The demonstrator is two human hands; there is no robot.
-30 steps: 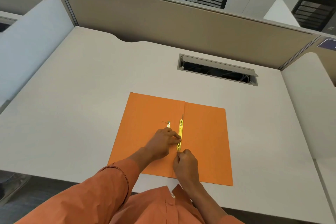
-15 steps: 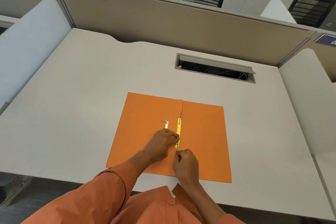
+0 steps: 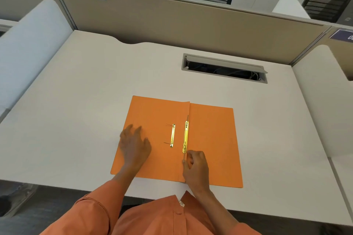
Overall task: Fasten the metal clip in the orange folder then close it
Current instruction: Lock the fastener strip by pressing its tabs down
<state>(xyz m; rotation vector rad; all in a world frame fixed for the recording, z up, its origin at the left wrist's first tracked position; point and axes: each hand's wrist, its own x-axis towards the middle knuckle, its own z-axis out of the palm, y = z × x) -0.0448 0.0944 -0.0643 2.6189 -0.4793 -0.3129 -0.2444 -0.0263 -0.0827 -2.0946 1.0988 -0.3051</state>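
I see the orange folder [image 3: 210, 139] lying open and flat on the worktop [image 3: 76, 110], close to its near edge, with the spine fold running from 12 to 6 o'clock. On that fold sits the long brass metal clip [image 3: 185, 137], and just at its 9 o'clock, on the left leaf, lies a shorter brass bar [image 3: 172, 135] with two thin dark prongs poking out to the left. My right hand [image 3: 195, 168] rests at 6 o'clock of the long clip, wrist coming up from the near edge, its fingers [image 3: 186, 162] curled loosely against the fold just below the clip's lower end; I cannot tell whether they pinch anything. My left hand [image 3: 133, 143] is blurred, palm down over the left leaf at 9 o'clock of the short bar, fingers spread and holding nothing. Beyond the folder, at 1 o'clock, a cable hatch [image 3: 225, 67] stands open in the worktop.
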